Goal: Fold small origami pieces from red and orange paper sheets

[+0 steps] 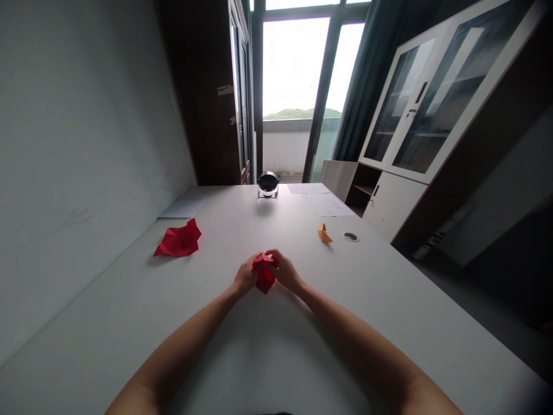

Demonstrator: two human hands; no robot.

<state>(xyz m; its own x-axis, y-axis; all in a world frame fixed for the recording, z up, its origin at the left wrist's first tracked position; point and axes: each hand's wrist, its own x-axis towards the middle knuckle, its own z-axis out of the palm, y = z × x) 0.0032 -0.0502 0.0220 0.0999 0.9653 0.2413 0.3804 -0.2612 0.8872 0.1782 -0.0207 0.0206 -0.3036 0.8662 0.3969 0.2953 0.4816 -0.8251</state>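
Observation:
Between my hands, over the middle of the white table, is a piece of folded red paper (265, 281) with a pointed lower end. My left hand (247, 275) grips its left side, the fingers partly hidden behind the paper. My right hand (283, 270) is closed on the upper right edge, thumb and fingers bent around it. The paper's upper part is creased and lighter red; its far side cannot be seen.
Crumpled red paper (178, 239) lies at the left by the wall. A small orange folded paper figure (324, 234) stands right, near a round cable hole (351, 237). At the table's far end are a small round black device (268, 183) and white sheets (330, 204).

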